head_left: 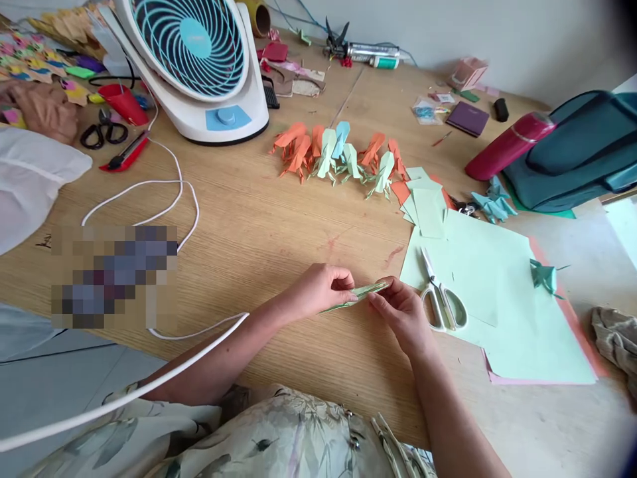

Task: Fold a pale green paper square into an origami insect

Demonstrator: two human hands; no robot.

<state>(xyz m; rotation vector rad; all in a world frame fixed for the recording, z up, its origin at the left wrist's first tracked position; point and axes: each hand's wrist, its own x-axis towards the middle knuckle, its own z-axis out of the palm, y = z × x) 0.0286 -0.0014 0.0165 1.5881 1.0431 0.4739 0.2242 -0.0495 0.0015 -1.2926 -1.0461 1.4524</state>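
Observation:
A narrow piece of folded light green paper (359, 293) is held between my two hands, just above the wooden table (239, 219). My left hand (326, 290) pinches its left part between thumb and fingers. At its right tip, my right hand (401, 307) grips it with thumb and forefinger. Right of that hand lie white-handled scissors (442, 299), partly on large light green paper sheets (507, 285). Beyond my hands stands a row of folded paper figures (326, 154) in orange, green and blue. Small cut green sheets (428, 209) are stacked at the row's right end.
A white fan (219, 113) stands at the back left, its white cable (192, 199) looping across the table. Black scissors (103, 129) and a red cup (124, 104) lie near it. At the right are a red flask (512, 145), a teal bag (572, 159) and a teal paper figure (545, 277).

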